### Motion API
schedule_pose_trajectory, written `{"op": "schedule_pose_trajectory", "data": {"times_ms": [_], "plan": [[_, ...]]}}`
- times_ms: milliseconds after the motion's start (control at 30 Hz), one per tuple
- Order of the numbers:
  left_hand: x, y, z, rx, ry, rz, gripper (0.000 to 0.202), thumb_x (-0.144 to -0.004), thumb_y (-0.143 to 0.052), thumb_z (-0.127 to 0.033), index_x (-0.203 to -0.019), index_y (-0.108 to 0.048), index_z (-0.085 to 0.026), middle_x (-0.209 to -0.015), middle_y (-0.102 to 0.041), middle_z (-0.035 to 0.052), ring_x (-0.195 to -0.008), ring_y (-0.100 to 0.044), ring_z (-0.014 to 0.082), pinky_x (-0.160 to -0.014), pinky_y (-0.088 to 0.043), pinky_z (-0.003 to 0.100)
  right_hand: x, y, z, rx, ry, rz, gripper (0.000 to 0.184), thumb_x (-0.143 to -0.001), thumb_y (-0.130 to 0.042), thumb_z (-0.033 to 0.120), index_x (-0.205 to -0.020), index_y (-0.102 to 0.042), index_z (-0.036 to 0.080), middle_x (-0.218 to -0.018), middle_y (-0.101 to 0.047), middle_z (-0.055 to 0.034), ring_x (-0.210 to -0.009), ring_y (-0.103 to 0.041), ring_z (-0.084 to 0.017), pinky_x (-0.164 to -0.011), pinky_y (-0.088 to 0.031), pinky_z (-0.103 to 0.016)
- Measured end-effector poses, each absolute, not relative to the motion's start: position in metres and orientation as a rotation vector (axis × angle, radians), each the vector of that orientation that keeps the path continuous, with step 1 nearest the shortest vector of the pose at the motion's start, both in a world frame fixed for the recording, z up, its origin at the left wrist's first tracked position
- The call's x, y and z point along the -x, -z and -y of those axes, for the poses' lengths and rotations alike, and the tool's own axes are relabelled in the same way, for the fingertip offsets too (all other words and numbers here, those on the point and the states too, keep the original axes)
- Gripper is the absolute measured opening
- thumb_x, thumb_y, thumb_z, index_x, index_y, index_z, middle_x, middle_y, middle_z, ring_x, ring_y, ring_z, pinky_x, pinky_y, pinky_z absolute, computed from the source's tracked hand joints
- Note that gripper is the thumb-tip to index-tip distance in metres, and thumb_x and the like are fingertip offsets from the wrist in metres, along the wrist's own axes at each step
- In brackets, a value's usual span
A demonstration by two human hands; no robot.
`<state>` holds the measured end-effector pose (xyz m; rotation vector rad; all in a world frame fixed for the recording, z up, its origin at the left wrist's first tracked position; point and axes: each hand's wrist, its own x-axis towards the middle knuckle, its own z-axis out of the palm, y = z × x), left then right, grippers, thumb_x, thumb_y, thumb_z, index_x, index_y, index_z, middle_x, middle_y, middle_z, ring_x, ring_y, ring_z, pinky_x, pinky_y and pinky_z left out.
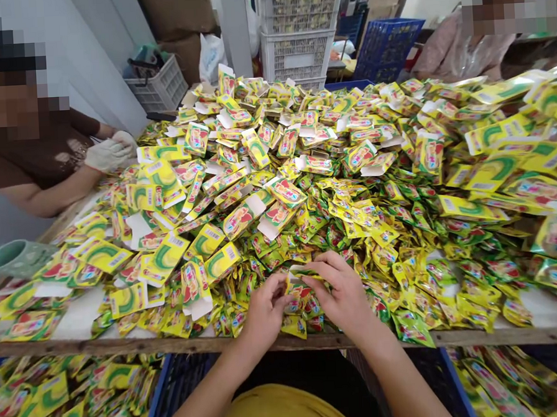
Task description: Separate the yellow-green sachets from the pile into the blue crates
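Note:
My left hand (265, 309) is closed round the side of a small yellow, red and green carton (294, 287), whose pale inner flap shows at the top. Fingers of my right hand (343, 295) pinch a small shiny sachet (310, 271) at the carton's upper end. How far the sachet sits inside the carton is hidden by my fingers. Loose sachets (353, 214) in yellow and green lie heaped just beyond my hands. To the left and behind them are piled many cartons (244, 216), several with white end flaps standing up.
The wooden table edge (313, 342) runs in front of me. Below it, blue crates (460, 385) hold more packs at both sides. A green mug (13, 256) stands at far left. A co-worker's gloved hands (110, 152) rest by the heap. White crates (293, 52) are stacked behind.

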<state>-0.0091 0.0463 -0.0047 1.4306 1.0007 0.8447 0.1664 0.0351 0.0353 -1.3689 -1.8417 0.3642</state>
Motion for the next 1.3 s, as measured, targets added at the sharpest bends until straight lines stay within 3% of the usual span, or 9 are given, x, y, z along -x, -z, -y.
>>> {"op": "schedule_pose_trajectory", "data": {"times_ms": [167,333,500,700,800,900,1033,1200,1300], "plan": [[0.012,0.009,-0.041,-1.591,-0.807,-1.026,0.026,-0.083,-0.054,-0.012,-0.107,-0.061,-0.02,-0.094,-0.064,0.0029,-0.087,-0.059,0.0182,-0.08,-0.045,0.029,-0.154,-0.059,-0.037,1.57,-0.265,2.209,0.024,-0.077,-0.052,0.001,-0.085,-0.065,0.018,-0.085,-0.055,-0.0076,-0.086,-0.052,-0.024,-0.072,-0.046,-0.036],[0.013,0.011,-0.04,-1.451,-0.881,-0.972,0.021,-0.085,-0.06,-0.027,-0.104,-0.059,-0.018,-0.087,-0.061,0.0025,-0.081,-0.055,0.0167,-0.073,-0.044,0.026,-0.15,-0.056,-0.04,1.572,-0.277,2.126,0.015,-0.082,-0.057,0.007,-0.088,-0.063,0.019,-0.084,-0.061,-0.006,-0.082,-0.055,-0.022,-0.071,-0.046,-0.034],[0.012,0.009,-0.046,-1.224,-0.878,-0.837,0.029,-0.083,-0.065,-0.037,-0.102,-0.062,-0.015,-0.091,-0.064,0.0044,-0.086,-0.057,0.0184,-0.077,-0.045,0.027,-0.163,-0.057,-0.041,1.431,-0.421,2.148,0.024,-0.089,-0.05,0.008,-0.108,-0.06,0.021,-0.095,-0.063,-0.0049,-0.081,-0.06,-0.018,-0.071,-0.048,-0.029],[0.012,0.004,-0.046,-1.304,-0.883,-0.839,0.034,-0.086,-0.062,-0.037,-0.111,-0.063,-0.016,-0.102,-0.065,0.006,-0.095,-0.057,0.0209,-0.086,-0.044,0.03,-0.165,-0.063,-0.039,1.52,-0.289,2.323,0.023,-0.09,-0.045,0.007,-0.092,-0.066,0.017,-0.081,-0.057,-0.0053,-0.076,-0.055,-0.018,-0.068,-0.046,-0.03],[0.01,0.0,-0.046,-1.307,-0.902,-0.9,0.031,-0.087,-0.06,-0.037,-0.111,-0.063,-0.017,-0.102,-0.066,0.0051,-0.094,-0.058,0.0204,-0.083,-0.044,0.028,-0.164,-0.065,-0.039,1.429,-0.384,2.292,0.02,-0.092,-0.05,0.015,-0.098,-0.069,0.019,-0.093,-0.059,-0.0086,-0.087,-0.055,-0.021,-0.075,-0.048,-0.033],[0.01,-0.002,-0.046,-1.305,-0.891,-0.901,0.027,-0.086,-0.06,-0.037,-0.103,-0.065,-0.016,-0.094,-0.065,0.0046,-0.086,-0.057,0.0189,-0.075,-0.045,0.026,-0.161,-0.067,-0.038,1.384,-0.386,2.295,0.019,-0.091,-0.057,0.03,-0.101,-0.071,0.022,-0.119,-0.056,-0.0123,-0.115,-0.046,-0.029,-0.092,-0.044,-0.045],[0.012,0.001,-0.047,-1.382,-0.845,-0.822,0.029,-0.085,-0.063,-0.037,-0.104,-0.065,-0.016,-0.092,-0.065,0.0051,-0.087,-0.057,0.0195,-0.077,-0.045,0.027,-0.155,-0.066,-0.037,1.432,-0.467,2.406,0.026,-0.081,-0.067,0.043,-0.094,-0.072,0.021,-0.121,-0.058,-0.0128,-0.127,-0.038,-0.036,-0.098,-0.039,-0.056],[0.018,0.007,-0.048,-1.394,-0.829,-0.847,0.033,-0.086,-0.062,-0.039,-0.109,-0.065,-0.016,-0.091,-0.065,0.005,-0.086,-0.058,0.0195,-0.077,-0.045,0.027,-0.161,-0.063,-0.033,1.32,-0.579,2.241,0.017,-0.09,-0.059,0.027,-0.104,-0.066,0.022,-0.117,-0.061,-0.0106,-0.118,-0.048,-0.027,-0.096,-0.045,-0.049],[0.02,0.008,-0.048,-1.404,-0.801,-0.846,0.035,-0.085,-0.062,-0.039,-0.112,-0.064,-0.017,-0.094,-0.066,0.0047,-0.085,-0.058,0.0187,-0.076,-0.045,0.026,-0.166,-0.058,-0.034,1.254,-0.478,2.092,0.013,-0.09,-0.057,0.017,-0.094,-0.068,0.021,-0.113,-0.062,-0.0096,-0.115,-0.05,-0.025,-0.095,-0.046,-0.047]]}}
